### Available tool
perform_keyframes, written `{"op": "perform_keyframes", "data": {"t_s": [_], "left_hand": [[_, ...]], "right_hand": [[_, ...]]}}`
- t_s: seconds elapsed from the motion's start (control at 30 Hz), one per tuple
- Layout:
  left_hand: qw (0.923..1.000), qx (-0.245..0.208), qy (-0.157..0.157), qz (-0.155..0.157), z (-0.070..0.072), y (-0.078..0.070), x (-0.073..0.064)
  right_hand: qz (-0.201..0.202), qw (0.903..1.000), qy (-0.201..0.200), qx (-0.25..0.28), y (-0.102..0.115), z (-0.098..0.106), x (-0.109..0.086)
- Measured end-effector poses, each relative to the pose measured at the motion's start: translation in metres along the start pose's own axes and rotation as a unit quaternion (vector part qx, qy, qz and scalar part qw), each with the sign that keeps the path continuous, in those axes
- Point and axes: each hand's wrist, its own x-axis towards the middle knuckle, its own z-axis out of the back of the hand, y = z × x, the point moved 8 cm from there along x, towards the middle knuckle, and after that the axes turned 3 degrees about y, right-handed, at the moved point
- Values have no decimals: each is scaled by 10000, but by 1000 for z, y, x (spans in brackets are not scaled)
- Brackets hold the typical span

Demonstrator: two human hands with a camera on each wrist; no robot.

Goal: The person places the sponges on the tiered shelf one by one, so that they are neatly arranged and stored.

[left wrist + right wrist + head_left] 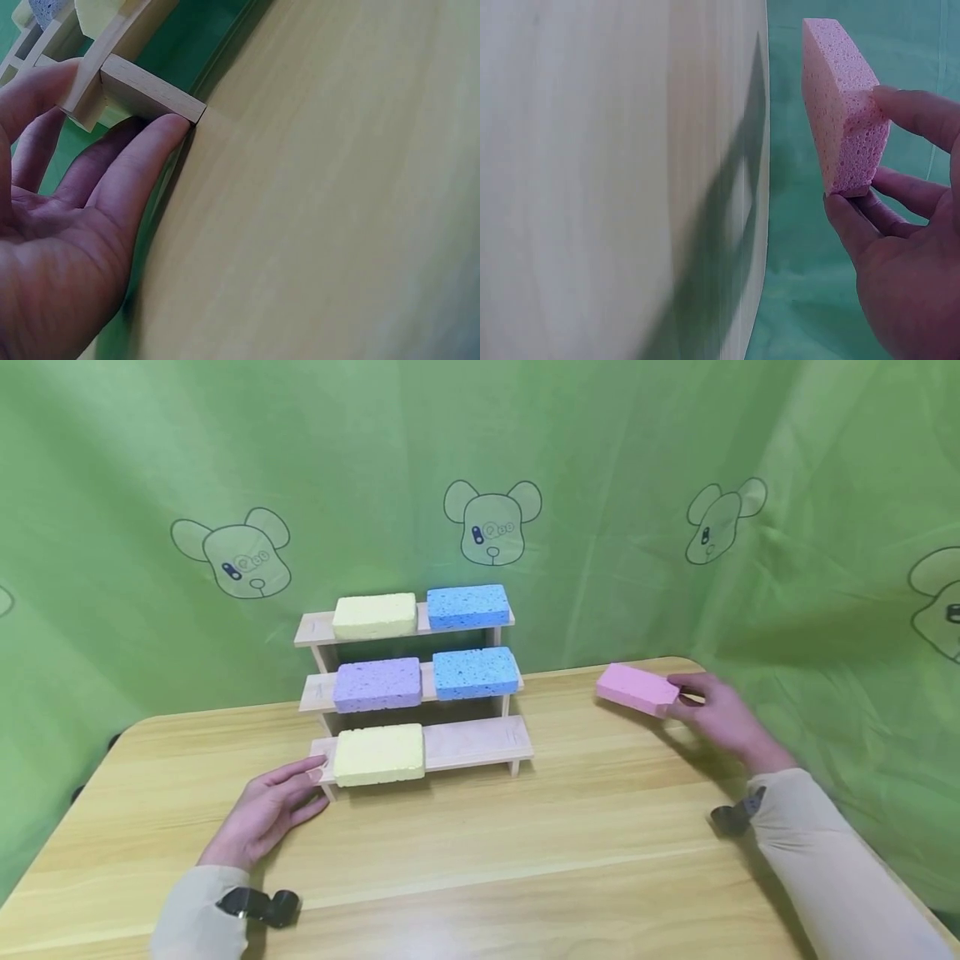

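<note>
My right hand [716, 714] pinches a pink sponge [634, 687] by its near end, above the table to the right of a three-tier wooden rack [472, 741]. The right wrist view shows the sponge's pores, with thumb and fingers [915, 112] on opposite sides. My left hand [273, 810] grips the left end of the rack's lowest shelf, fingertips [176, 127] against its leg. That shelf carries a yellow sponge [378, 753] on its left half; its right half is bare. A purple sponge [377, 684] and a blue sponge [476, 673] lie on the middle tier.
On the top tier sit another yellow sponge [374, 615] and another blue sponge [468, 606]. The rack stands near the back edge of a light wooden table [480, 868]. A green curtain [600, 485] with mouse-head drawings hangs behind the table and along its right side.
</note>
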Motion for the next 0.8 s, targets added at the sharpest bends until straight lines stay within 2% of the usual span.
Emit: {"op": "perform_keyframes", "data": {"t_s": [0.3,0.8], "left_hand": [[10000,-9,-6,29,0,0,1],[10000,-52,-40,10,1,0,1]], "right_hand": [[181,9997,139,118,10,-7,-2],[302,9989,270,224,13,-14,-4]]}}
